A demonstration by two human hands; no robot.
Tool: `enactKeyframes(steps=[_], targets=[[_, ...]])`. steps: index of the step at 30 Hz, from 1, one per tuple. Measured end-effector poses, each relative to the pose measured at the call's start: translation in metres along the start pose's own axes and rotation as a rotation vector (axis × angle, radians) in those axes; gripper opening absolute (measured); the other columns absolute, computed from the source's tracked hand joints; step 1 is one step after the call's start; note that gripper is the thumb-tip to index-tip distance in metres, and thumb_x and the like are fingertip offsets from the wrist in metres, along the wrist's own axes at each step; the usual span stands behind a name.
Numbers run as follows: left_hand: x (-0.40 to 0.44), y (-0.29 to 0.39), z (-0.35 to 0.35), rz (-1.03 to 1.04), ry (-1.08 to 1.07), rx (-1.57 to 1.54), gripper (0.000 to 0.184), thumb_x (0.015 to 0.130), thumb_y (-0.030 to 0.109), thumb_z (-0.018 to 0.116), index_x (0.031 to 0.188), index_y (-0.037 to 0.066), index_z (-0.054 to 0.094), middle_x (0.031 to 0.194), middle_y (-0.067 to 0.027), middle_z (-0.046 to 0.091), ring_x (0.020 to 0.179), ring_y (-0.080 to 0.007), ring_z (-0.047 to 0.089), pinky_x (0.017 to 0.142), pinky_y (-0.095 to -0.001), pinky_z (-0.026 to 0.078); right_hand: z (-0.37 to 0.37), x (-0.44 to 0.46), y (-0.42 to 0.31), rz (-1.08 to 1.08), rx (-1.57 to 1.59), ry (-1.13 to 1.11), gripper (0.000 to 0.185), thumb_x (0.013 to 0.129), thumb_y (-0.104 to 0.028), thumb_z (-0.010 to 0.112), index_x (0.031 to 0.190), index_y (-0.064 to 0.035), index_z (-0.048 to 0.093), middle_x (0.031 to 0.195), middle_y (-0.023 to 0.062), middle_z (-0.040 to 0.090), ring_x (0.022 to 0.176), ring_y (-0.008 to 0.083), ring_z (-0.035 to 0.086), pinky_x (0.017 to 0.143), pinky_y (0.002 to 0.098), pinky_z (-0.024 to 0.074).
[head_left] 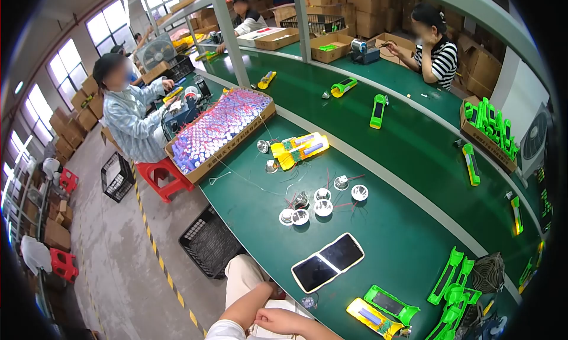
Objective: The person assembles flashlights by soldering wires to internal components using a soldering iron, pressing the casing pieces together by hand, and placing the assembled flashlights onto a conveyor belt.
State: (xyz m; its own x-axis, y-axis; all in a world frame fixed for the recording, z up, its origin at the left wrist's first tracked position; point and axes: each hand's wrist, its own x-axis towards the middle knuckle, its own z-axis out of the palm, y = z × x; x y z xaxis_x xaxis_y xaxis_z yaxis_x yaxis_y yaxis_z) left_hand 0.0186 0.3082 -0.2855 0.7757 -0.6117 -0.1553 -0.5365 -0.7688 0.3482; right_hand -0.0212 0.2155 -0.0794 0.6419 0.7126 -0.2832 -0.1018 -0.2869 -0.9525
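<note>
My forearms cross over my lap at the table's near edge. My right hand (276,320) rests by my left forearm with its fingers curled closed; nothing shows in it. My left hand (276,291) is mostly hidden beside my leg at the table edge, so its fingers cannot be made out. Nearest on the table lies a black-screened phone-like pair of panels in a pale frame (328,263). To the right, an opened yellow flashlight housing (373,319) with a blue battery lies against a green housing (390,303). Several silver reflector cups with wires (323,207) sit farther up.
More yellow housings (300,149) lie near a carton of wired batteries (225,127). Green housings (452,292) pile up at right beside a small fan (488,273). Lamps lie along the green conveyor belt (414,144). A black crate (210,242) stands below left. Co-workers (133,115) sit farther off.
</note>
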Motion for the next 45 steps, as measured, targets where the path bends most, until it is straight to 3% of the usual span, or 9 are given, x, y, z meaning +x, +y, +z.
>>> enactKeyframes(steps=[35, 37, 39, 40, 43, 45], targets=[[0.065, 0.041, -0.053, 0.075, -0.022, -0.314, 0.034, 0.081, 0.029, 0.048, 0.104, 0.007, 0.058, 0.109, -0.0148, 0.055, 0.1, -0.0261, 0.053, 0.084, -0.0356, 0.04, -0.001, -0.004, -0.008, -0.009, 0.023, -0.002, 0.026, 0.086, -0.029, 0.045, 0.086, -0.0025, 0.049, 0.074, 0.0135, 0.057, 0.068, 0.0238, 0.055, 0.06, 0.0337, 0.042], [0.073, 0.029, -0.064, 0.078, -0.013, -0.31, 0.034, 0.081, 0.029, 0.048, 0.104, 0.007, 0.058, 0.109, -0.0149, 0.055, 0.1, -0.0261, 0.053, 0.084, -0.0355, 0.041, 0.002, -0.002, 0.0, -0.048, 0.035, 0.012, 0.025, 0.082, -0.026, 0.051, 0.089, -0.0019, 0.05, 0.073, 0.0145, 0.056, 0.068, 0.0249, 0.056, 0.06, 0.035, 0.0421], [0.08, 0.015, -0.074, 0.079, -0.004, -0.305, 0.033, 0.081, 0.029, 0.048, 0.104, 0.007, 0.058, 0.109, -0.015, 0.055, 0.1, -0.0262, 0.054, 0.084, -0.0354, 0.041, 0.005, -0.006, 0.005, 0.013, -0.055, 0.248, 0.021, 0.079, -0.023, 0.052, 0.081, -0.0016, 0.053, 0.073, 0.0179, 0.057, 0.07, 0.0286, 0.056, 0.061, 0.0364, 0.0425], [0.082, 0.007, -0.079, 0.078, 0.0, -0.303, 0.033, 0.081, 0.029, 0.048, 0.103, 0.006, 0.058, 0.109, -0.0151, 0.056, 0.1, -0.0262, 0.054, 0.084, -0.0354, 0.041, 0.007, 0.001, 0.023, 0.047, -0.001, 0.264, 0.021, 0.077, -0.02, 0.058, 0.09, -0.0041, 0.054, 0.084, 0.0153, 0.057, 0.071, 0.0263, 0.057, 0.066, 0.0365, 0.043], [0.076, -0.016, -0.086, 0.059, -0.007, -0.303, 0.033, 0.081, 0.029, 0.048, 0.103, 0.006, 0.058, 0.109, -0.0152, 0.056, 0.1, -0.0262, 0.054, 0.084, -0.0352, 0.041, 0.002, 0.016, 0.056, 0.07, -0.202, 0.345, 0.021, 0.078, -0.02, 0.055, 0.081, 0.0003, 0.053, 0.073, 0.0134, 0.056, 0.068, 0.0221, 0.055, 0.06, 0.033, 0.0427], [0.057, -0.027, -0.083, 0.037, -0.042, -0.317, 0.033, 0.081, 0.029, 0.048, 0.103, 0.006, 0.058, 0.108, -0.0154, 0.056, 0.099, -0.0263, 0.054, 0.084, -0.0351, 0.041, 0.006, 0.019, 0.065, 0.061, -0.127, 0.482, 0.019, 0.074, -0.016, 0.057, 0.077, 0.002, 0.054, 0.074, 0.016, 0.056, 0.07, 0.0247, 0.055, 0.062, 0.0347, 0.0428]])
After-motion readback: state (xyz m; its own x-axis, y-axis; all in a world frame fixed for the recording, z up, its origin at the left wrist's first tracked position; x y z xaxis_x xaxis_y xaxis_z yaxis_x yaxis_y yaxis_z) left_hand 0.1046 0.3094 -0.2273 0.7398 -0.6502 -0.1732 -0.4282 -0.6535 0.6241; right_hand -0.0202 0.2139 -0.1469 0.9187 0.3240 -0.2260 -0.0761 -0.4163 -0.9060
